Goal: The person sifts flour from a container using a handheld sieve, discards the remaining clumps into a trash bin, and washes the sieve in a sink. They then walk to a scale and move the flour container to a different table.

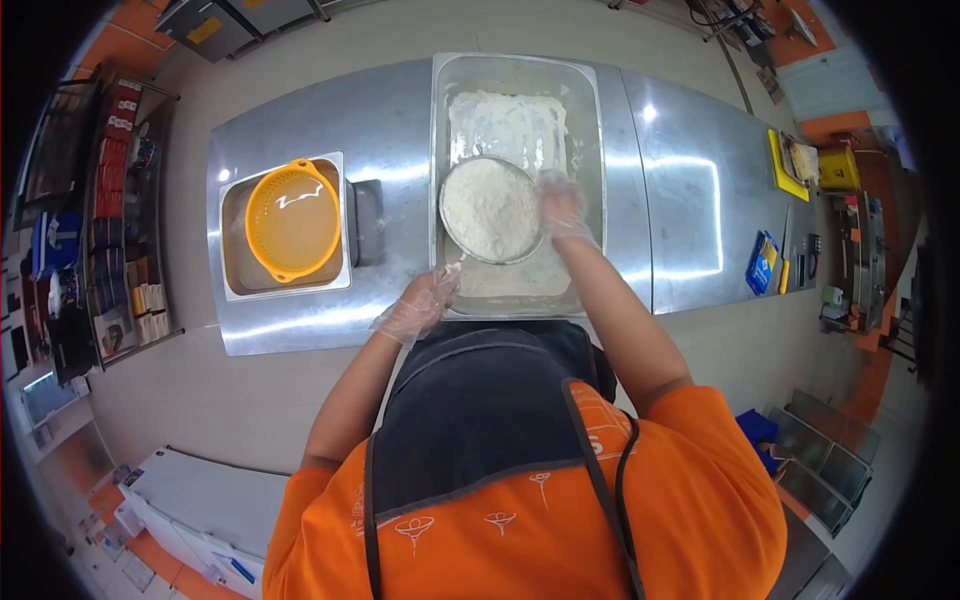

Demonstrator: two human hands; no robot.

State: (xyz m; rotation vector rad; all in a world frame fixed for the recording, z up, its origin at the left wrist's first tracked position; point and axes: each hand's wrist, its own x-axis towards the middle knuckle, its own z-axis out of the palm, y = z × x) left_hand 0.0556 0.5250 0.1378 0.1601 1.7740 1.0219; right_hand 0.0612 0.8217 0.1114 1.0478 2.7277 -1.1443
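A round sieve (490, 210) heaped with white flour is held over a deep metal tray (592, 120). My left hand (420, 303), in a clear plastic glove, is closed around the sieve's handle at its near left side. On the opposite side, my right hand (563, 207), gloved too, rests at the rim with its fingers stretched out along it. White flour (510, 120) is spread over the tray's floor beyond the sieve, with more dusting nearer my body.
A yellow colander (262, 222) sits in a metal pan (232, 262) of liquid at the left of the steel table (390, 130). At the far right lie a yellow board (785, 170) and a blue packet (762, 262). Shelves line both sides of the room.
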